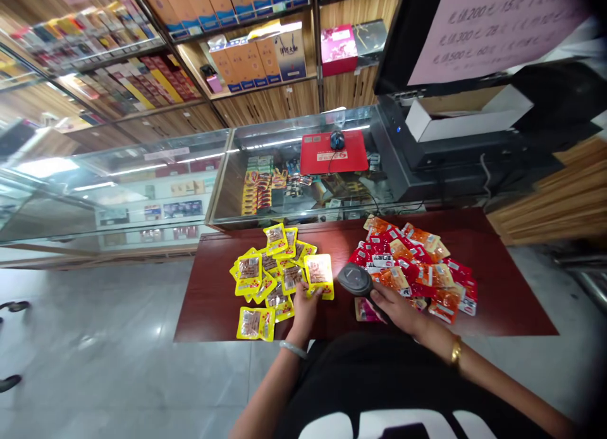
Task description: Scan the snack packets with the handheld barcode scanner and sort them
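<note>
My left hand (306,306) has its fingers closed on the lower edge of a yellow snack packet (319,273) with a clear window. Beside and behind that hand lies a loose heap of like yellow packets (249,268). My right hand (396,306) is wrapped around the handle of a dark barcode scanner (355,279), whose head points left toward the yellow packet. Right of the scanner spreads a pile of red and orange packets (427,271). A purple-pink packet (366,310) lies partly hidden beneath the scanner and my right hand.
The dark red table (509,300) carries both piles. Behind it stands a glass display counter (275,142) with a red mouse pad (310,154) and a mouse (337,140) on top. Back right are a black machine (441,154) and an open white box (427,126).
</note>
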### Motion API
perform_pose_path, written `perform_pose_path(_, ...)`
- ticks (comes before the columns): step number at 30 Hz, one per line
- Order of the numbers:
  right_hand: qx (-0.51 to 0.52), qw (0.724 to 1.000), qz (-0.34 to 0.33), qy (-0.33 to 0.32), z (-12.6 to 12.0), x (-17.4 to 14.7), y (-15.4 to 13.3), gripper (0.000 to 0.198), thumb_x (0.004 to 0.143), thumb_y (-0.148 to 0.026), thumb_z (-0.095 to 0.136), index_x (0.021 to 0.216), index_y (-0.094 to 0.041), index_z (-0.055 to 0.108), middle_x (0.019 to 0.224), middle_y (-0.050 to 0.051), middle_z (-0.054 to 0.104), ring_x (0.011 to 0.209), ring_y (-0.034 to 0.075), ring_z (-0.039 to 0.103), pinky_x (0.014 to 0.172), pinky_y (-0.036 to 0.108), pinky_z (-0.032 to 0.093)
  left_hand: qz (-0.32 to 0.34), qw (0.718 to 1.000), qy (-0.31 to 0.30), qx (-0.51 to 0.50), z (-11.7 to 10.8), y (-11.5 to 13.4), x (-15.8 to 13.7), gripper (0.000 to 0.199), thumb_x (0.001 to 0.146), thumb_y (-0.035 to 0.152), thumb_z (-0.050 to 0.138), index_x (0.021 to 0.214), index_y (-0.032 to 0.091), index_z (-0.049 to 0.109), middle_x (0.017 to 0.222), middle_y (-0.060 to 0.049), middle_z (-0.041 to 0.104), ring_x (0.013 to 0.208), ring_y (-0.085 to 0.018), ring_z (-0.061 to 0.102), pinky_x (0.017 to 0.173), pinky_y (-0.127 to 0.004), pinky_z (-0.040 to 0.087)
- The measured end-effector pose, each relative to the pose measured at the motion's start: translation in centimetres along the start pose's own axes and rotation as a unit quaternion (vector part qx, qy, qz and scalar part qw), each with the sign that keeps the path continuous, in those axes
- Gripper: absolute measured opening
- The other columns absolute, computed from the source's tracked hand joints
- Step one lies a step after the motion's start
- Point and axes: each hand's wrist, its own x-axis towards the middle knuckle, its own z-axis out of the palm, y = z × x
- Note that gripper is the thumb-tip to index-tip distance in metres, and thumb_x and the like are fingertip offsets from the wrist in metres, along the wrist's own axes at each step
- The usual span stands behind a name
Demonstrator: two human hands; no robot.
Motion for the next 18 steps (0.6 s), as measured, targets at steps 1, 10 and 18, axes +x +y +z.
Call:
perform_pose_path(1, 0.0, 1.0, 0.01, 0.0, -0.3, 0.0, 0.1, 0.06, 0.093, -0.069, 0.042, 0.113, -0.02, 0.07, 0.109, 0.013, 0.074, 0.106, 0.035, 0.066, 0.1, 0.051, 0.048, 0.002, 1.0, -0.003, 0.002, 0.5, 0.3, 0.0, 0.032, 0.072, 0.032, 0.073, 0.087, 0.022, 0.047, 0.079, 0.001, 0.064, 0.074, -0.016, 0.063, 0.072, -0.029, 0.05)
perform_pose_path(10, 0.02, 1.0, -0.007, -0.006, -1.7, 1.1, 0.8, 0.059, 0.093, -0.068, 0.044, 0.12, -0.022, 0.069, 0.114, 0.011, 0.074, 0.122, 0.035, 0.059, 0.108, 0.052, 0.043, 0.127, 0.968, -0.018, 0.215, 3.9, 4.4, 2.2, 0.057, 0.08, 0.039, 0.069, 0.131, 0.02, 0.05, 0.139, -0.016, 0.055, 0.132, -0.03, 0.049, 0.109, -0.045, 0.038)
perform_pose_path(18, 0.012, 0.999, 0.01, -0.033, -1.9, 1.5, 0.8, 0.062, 0.091, -0.07, 0.045, 0.124, -0.023, 0.068, 0.122, 0.012, 0.073, 0.123, 0.036, 0.06, 0.108, 0.055, 0.043, 0.164, 0.87, -0.094, 0.454, 2.5, 4.6, 8.4, 0.087, 0.081, 0.049, 0.066, 0.151, 0.008, 0.035, 0.16, -0.024, 0.025, 0.152, -0.034, 0.016, 0.123, -0.048, 0.015)
